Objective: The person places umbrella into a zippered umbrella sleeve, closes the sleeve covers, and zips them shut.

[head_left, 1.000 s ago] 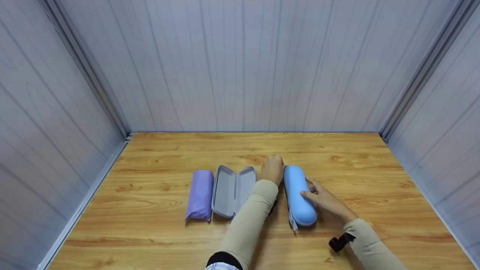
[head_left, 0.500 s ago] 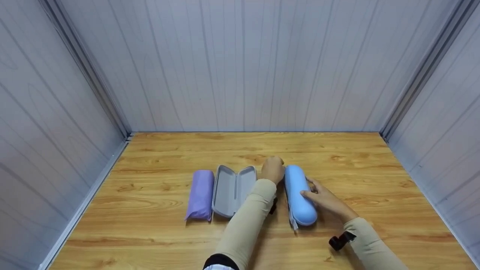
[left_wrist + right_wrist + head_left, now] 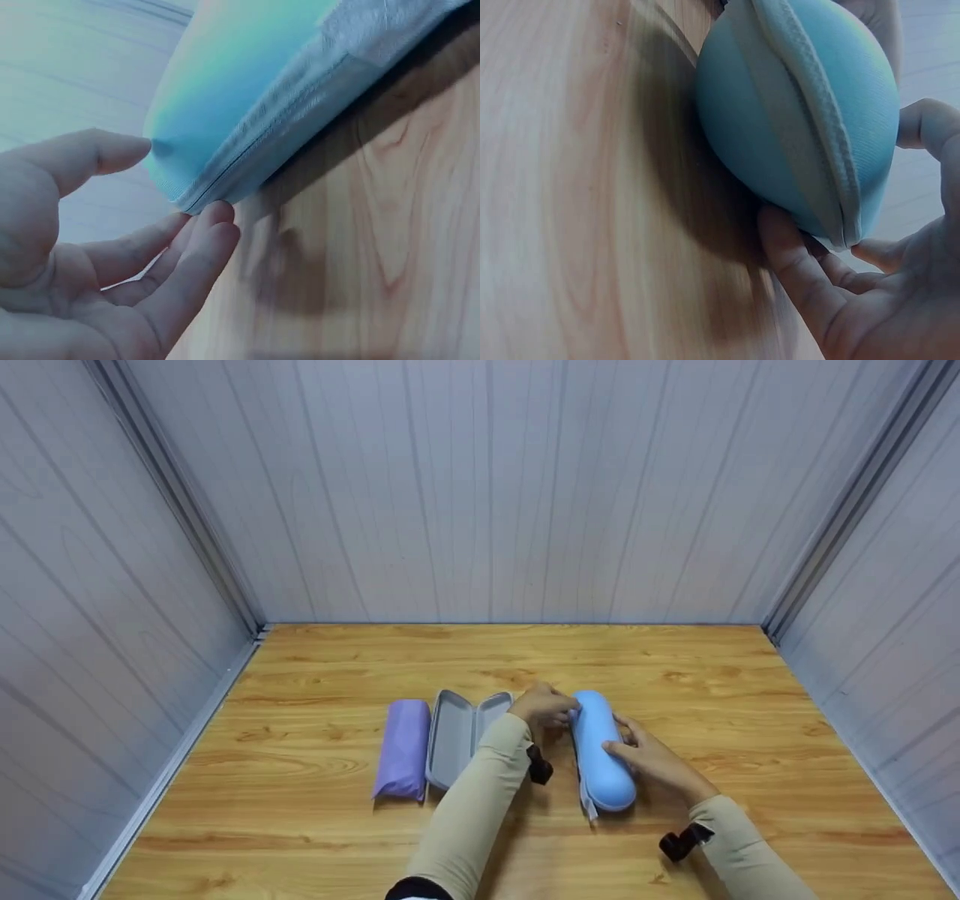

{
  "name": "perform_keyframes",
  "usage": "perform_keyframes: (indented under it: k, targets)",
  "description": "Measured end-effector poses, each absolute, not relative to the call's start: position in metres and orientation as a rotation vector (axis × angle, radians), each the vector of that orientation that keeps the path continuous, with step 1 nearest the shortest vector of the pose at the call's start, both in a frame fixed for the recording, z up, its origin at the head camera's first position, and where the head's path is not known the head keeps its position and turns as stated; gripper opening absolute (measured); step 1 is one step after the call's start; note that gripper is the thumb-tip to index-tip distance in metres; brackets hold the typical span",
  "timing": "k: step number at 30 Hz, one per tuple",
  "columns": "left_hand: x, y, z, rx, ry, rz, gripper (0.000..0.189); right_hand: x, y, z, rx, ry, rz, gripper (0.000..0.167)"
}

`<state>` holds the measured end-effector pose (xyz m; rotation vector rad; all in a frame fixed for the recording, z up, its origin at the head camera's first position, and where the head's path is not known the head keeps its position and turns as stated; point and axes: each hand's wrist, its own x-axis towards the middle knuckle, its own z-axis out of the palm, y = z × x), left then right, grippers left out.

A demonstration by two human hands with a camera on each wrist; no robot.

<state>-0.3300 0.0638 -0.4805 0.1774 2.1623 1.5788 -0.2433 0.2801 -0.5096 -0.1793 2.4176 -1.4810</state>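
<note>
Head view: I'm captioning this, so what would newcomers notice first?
Probably the rounded light-blue zippered case, right of centre on the wood-grain table, between the left hand and right hand. Next comes the open grey hinged case, left of it, beside the oblong purple pouch.

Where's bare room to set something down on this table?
Bare: left of the purple packet, between blue case and back wall, right of the right hand. Crowded: the row of packet, open gray case, left hand and blue case.

I can make out no lettering, brand, number or sign from here, whether on the blue case (image 3: pixel 602 754), the purple pouch (image 3: pixel 403 750), the grey case (image 3: pixel 451 742), the counter (image 3: pixel 300 675) or the walls (image 3: pixel 480 495).
</note>
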Motion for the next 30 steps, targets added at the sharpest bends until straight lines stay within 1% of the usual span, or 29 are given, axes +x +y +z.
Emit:
perform_keyframes:
  k: [10,12,17,19,30]
  targets:
    - [-0.317,0.063,-0.487,0.181,1.962,1.552,0.035,-0.243,0.279,-0.511,-0.178,2.401,-1.515,0.08]
    - [-0.314,0.064,-0.489,0.161,1.9,1.565,0.04,-0.244,0.279,-0.511,-0.181,2.405,-1.511,0.08]
    - [-0.304,0.071,-0.494,0.077,1.784,1.622,0.059,-0.245,0.28,-0.512,-0.176,2.416,-1.496,0.081]
    - [-0.301,0.074,-0.495,0.052,1.764,1.647,0.063,-0.245,0.28,-0.512,-0.17,2.417,-1.497,0.081]
    - [-0.293,0.08,-0.497,0.102,1.788,1.683,0.066,-0.247,0.281,-0.513,-0.153,2.355,-1.547,0.082]
